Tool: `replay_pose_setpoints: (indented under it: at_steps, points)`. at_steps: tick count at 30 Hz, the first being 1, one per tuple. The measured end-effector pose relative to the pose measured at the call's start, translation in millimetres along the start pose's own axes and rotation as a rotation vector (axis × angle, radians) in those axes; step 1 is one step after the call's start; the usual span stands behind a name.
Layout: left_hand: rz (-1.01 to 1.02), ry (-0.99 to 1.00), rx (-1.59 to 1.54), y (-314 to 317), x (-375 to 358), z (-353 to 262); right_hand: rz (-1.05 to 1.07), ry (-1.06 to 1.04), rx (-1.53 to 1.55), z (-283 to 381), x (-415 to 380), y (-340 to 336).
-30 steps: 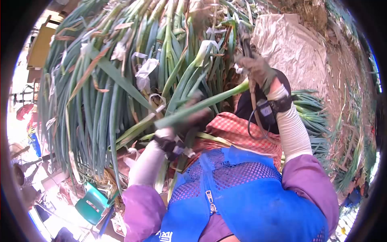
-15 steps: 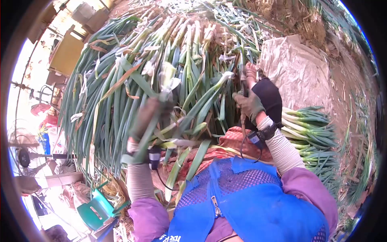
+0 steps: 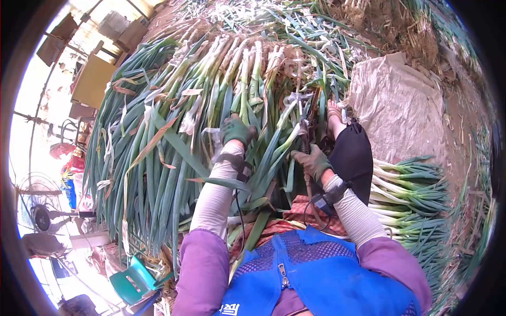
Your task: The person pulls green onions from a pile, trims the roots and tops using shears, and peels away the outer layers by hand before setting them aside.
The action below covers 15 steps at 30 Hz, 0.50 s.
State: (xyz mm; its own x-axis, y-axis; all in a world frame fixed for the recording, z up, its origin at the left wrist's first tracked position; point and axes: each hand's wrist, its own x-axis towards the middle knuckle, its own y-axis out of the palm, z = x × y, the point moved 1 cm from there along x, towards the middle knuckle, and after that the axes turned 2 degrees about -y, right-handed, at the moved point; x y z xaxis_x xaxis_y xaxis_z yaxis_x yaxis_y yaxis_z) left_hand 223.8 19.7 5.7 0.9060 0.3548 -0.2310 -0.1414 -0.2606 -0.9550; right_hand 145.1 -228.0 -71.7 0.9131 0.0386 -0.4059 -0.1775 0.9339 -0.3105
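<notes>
My left hand (image 3: pixel 237 130), in a dark green glove, is in the large pile of long green onions (image 3: pixel 153 131). Its fingers curl over the stalks of a green onion, partly hidden by the glove. In my gloved right hand (image 3: pixel 314 162) is a slim air gun (image 3: pixel 304 131), its nozzle pointing away from me and a hose running back towards my lap. One green onion (image 3: pixel 282 139) with a pale root end slants between my hands, just left of the air gun. A loose leaf (image 3: pixel 221 183) lies across my left forearm.
Cleaned green onions (image 3: pixel 406 195) with white stems lie at my right. Beyond them a pale sheet (image 3: pixel 395 105) covers the ground. My bare foot (image 3: pixel 334 117) rests beside the pile. A green plastic chair (image 3: pixel 132 279) stands at lower left, with a fan (image 3: pixel 40 217) behind it.
My left hand has swung right and forward into the pile, from a blurred position farther left among loose leaves. My right hand, still on the air gun, has come slightly nearer to me.
</notes>
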Motion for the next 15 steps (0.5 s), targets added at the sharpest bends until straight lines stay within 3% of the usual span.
replay_pose_setpoints:
  at_steps: [3, 6, 9, 10, 12, 13, 15]
  points:
    - [0.039, 0.001, -0.019, 0, -1, -3, 0.032, -0.028, -0.054, -18, 12, 16]
    - [0.098, 0.074, -0.057, 15, -14, -13, 0.108, 0.081, -0.114, 12, 0, 10]
    - [-0.050, 0.332, -0.097, 51, -47, -28, 0.090, 0.010, -0.184, 1, 6, 13]
    - [0.062, 0.273, -0.248, 56, -48, -25, 0.045, -0.042, -0.141, -42, 32, 28]
    - [0.285, 0.152, -0.547, 70, -42, -17, 0.080, 0.010, -0.068, -22, 13, 16]
    - [0.278, 0.285, -0.800, 76, -32, -4, 0.095, 0.034, -0.030, -8, 2, 10]
    - [0.387, 0.325, -0.779, -10, -62, -8, 0.084, 0.024, -0.057, -5, -6, 8]
